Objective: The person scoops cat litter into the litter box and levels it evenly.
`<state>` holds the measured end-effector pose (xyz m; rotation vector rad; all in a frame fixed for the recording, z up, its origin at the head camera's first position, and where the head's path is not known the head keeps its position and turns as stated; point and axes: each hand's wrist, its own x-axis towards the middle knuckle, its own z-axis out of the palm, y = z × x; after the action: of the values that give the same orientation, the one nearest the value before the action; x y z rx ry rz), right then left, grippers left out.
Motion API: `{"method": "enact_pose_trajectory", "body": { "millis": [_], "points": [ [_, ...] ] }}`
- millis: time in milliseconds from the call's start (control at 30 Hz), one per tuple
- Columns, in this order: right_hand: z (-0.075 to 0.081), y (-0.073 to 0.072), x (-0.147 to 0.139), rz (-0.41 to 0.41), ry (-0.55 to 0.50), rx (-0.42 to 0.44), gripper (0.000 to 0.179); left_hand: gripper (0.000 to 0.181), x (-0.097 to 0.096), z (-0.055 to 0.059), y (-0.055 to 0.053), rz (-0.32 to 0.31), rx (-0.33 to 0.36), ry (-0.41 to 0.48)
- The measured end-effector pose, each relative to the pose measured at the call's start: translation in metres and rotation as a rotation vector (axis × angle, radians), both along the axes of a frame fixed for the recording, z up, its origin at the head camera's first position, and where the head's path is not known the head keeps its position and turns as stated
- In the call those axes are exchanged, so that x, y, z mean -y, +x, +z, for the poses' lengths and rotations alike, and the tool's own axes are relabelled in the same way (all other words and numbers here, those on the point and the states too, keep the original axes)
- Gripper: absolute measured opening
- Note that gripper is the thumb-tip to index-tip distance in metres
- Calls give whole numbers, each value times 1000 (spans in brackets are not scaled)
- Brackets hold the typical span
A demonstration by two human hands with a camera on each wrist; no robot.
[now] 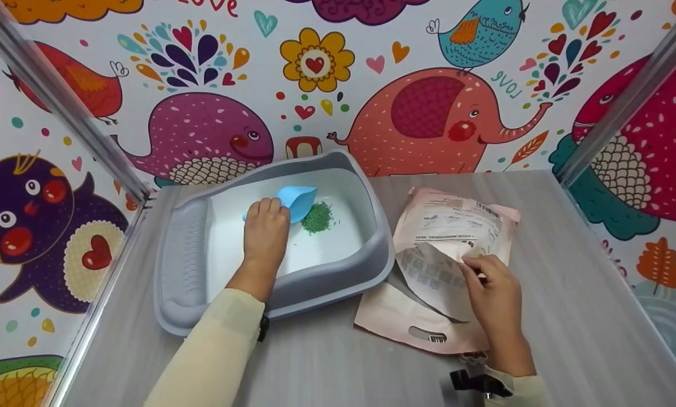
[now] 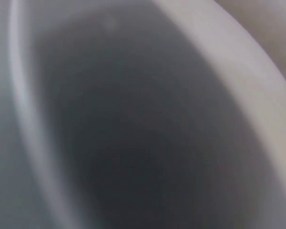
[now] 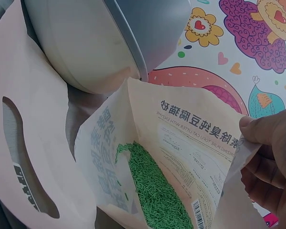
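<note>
My left hand (image 1: 267,229) grips the handle of a blue scoop (image 1: 297,202) inside a grey litter box (image 1: 371,249). Beside the scoop's tip, a small heap of green pellet litter (image 1: 317,218) lies on the box's white floor. My right hand (image 1: 496,288) pinches the edge of a pink cat litter bag (image 1: 451,217), whose mouth gapes. In the right wrist view the thumb and fingers hold the bag's rim, and more green pellets (image 3: 155,188) show inside. The left wrist view is blurred, with only the box's grey wall and a pale sleeve discernible.
The bag lies on a grey wood-grain table (image 1: 575,316) to the right of the litter box, its torn-off handle flap (image 1: 422,325) towards me. A cartoon-printed wall (image 1: 326,124) stands behind, with metal frame posts (image 1: 89,118) at both sides.
</note>
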<state>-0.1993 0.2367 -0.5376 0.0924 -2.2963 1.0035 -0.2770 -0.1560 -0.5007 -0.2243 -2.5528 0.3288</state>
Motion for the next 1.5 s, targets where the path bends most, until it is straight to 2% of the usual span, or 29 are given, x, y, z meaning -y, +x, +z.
{"method": "enact_pose_trajectory", "body": {
  "millis": [400,600,800,1033,1333,1500],
  "points": [
    [0,0,-1,-1,-2,-4,16,9,1,0,2,9,-32,29],
    [0,0,-3,6,10,-18,17,12,2,1,4,9,-2,88],
    [0,0,-4,7,13,-12,17,23,3,3,9,12,13,130],
    [1,3,-3,6,11,12,16,36,5,8,21,3,28,200],
    [3,2,-3,5,9,8,16,38,-7,22,40,-39,-66,256],
    [1,3,-3,11,6,7,16,40,-20,28,53,-66,-78,288]
  ]
}}
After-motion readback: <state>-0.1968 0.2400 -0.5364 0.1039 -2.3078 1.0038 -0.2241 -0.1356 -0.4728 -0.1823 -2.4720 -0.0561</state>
